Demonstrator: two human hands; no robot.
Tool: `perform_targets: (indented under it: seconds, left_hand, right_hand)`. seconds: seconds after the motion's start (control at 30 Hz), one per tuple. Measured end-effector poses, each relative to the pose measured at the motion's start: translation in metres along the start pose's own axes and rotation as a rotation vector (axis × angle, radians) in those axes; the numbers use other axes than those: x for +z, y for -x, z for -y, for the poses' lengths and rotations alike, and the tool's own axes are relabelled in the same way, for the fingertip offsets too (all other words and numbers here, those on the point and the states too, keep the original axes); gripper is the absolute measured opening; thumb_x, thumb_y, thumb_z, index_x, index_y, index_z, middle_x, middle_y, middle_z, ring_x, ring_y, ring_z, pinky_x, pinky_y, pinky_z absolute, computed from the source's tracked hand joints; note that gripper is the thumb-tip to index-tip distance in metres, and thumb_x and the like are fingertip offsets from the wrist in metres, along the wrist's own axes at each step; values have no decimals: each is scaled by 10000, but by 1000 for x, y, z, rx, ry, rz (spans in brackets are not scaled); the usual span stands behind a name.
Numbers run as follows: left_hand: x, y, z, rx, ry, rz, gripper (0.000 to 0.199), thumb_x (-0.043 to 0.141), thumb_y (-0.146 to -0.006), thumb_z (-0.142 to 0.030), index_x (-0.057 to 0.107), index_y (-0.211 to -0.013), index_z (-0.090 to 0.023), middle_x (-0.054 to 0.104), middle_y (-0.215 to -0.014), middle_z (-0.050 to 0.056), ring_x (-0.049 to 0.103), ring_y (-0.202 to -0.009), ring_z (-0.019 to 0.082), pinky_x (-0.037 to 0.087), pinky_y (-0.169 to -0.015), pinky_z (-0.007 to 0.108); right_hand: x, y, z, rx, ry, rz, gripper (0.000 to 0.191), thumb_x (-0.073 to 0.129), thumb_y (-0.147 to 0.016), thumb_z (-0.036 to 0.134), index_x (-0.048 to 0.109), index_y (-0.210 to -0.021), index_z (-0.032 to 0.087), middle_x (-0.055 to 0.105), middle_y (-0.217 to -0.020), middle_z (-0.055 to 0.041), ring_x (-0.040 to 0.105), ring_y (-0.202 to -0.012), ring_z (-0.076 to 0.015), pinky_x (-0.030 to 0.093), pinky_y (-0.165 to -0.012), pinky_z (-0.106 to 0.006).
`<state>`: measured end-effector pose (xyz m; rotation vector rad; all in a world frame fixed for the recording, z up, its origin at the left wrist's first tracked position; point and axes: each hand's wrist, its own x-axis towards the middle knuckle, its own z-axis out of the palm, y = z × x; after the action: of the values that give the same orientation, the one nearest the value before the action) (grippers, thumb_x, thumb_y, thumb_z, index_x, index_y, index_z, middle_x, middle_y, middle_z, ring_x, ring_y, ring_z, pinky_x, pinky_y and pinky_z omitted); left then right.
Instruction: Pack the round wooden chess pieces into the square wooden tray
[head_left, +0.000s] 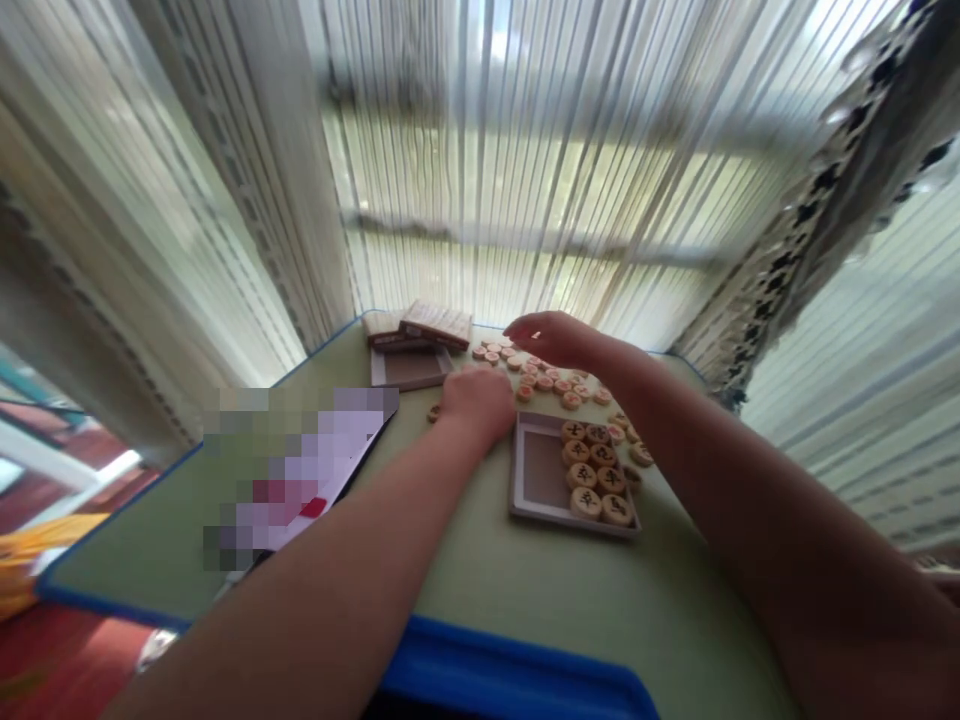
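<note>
Round wooden pieces with red or dark characters (pixel 571 400) lie scattered over the far right part of the table. A shallow open box (pixel 544 470) in the middle holds several dark-marked pieces in two columns along its right side; its left side is bare. My left hand (pixel 480 397) is closed over the table, just beyond the box's upper left corner, and its fingertips are hidden. One piece (pixel 433 412) shows beside its left edge. My right hand (pixel 553 338) hovers over the farther scattered pieces, palm down, fingers stretched forward, with nothing seen in it.
A second shallow tray (pixel 411 368) stands at the back left, with flat patterned boxes (pixel 437 324) stacked behind it. A partly blurred flat device or sheet (pixel 330 470) lies on the left of the green table (pixel 465 560). String curtains hang beyond the table.
</note>
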<state>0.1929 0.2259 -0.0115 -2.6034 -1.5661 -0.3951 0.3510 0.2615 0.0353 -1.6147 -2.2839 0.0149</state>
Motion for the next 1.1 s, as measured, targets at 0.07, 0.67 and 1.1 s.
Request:
perform_targets:
  seconds: [0.07, 0.67, 1.1]
  left_hand:
    - [2, -1, 0, -12, 6, -2, 431, 240, -873, -323, 609, -984, -129, 593, -1014, 144, 533, -968, 262, 417, -817, 375]
    - [-2, 0, 7, -28, 22, 4, 473, 218, -888, -384, 612, -1020, -158, 617, -1028, 110, 561, -955, 218, 438, -818, 325]
    - [-2, 0, 5, -6, 5, -32, 426, 253, -866, -354, 630, -936, -167, 632, -960, 114, 585, -893, 246, 471, -732, 360]
  right_hand:
    - [9, -3, -6, -4, 0, 80, 286, 546, -780, 246, 648, -1046, 230, 681, -924, -16, 613, -782, -146, 466, -721, -266]
    - [25, 4, -5, 137, 133, 147, 335, 565, -701, 252, 669, -1015, 199, 680, -898, -22, 598, -728, -154, 429, -630, -236]
    - [34, 0, -2, 104, 154, 110, 303, 472, -791, 259, 668, -1013, 192, 680, -984, -44, 601, -868, -181, 420, -756, -246]
